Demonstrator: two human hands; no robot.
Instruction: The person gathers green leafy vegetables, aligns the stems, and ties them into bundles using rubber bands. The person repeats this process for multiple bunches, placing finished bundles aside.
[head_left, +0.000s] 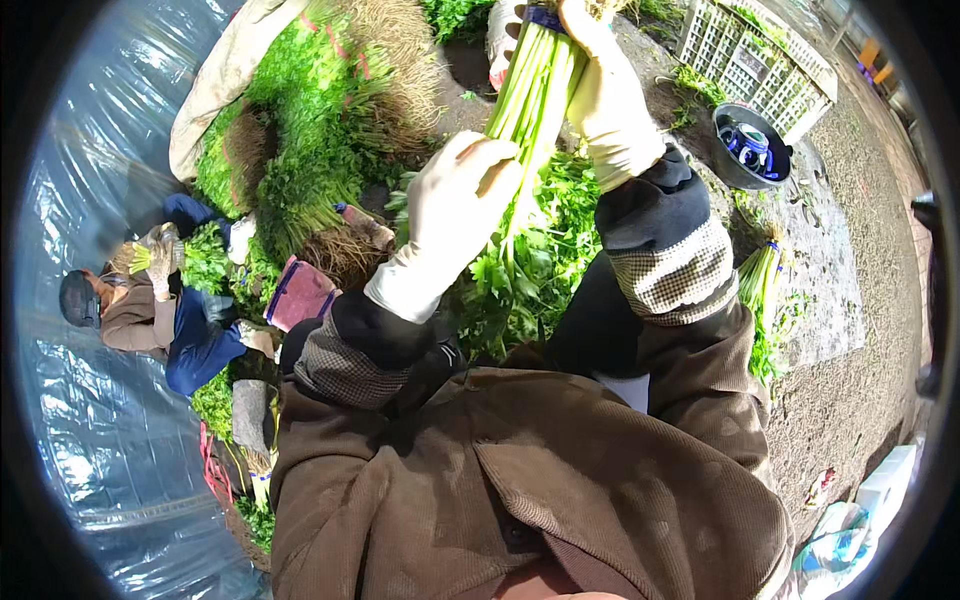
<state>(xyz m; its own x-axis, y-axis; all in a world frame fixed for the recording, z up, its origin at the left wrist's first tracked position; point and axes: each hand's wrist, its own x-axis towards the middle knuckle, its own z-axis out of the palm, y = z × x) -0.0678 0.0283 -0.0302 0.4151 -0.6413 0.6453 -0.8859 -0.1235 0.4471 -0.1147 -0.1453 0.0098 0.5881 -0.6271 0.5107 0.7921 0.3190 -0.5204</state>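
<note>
My right hand (611, 105), in a pale glove, grips a bunch of leafy green stalks (536, 82), likely celery, near its root end at the top of the view. A dark blue band (545, 18) wraps the stalks there. The bunch hangs with its leaves (517, 277) towards my lap. My left hand (465, 195), also gloved, is at the left side of the stalks with its fingers curled; whether it pinches a stalk I cannot tell. A second bunch (761, 277), tied with blue, lies on a sheet at the right.
Heaps of leafy bunches with roots (315, 127) lie at upper left, near a pink container (301, 294). A co-worker (142, 315) sits at the left holding greens. At upper right stand a white plastic crate (757, 67) and a black bowl (752, 146) of blue bands.
</note>
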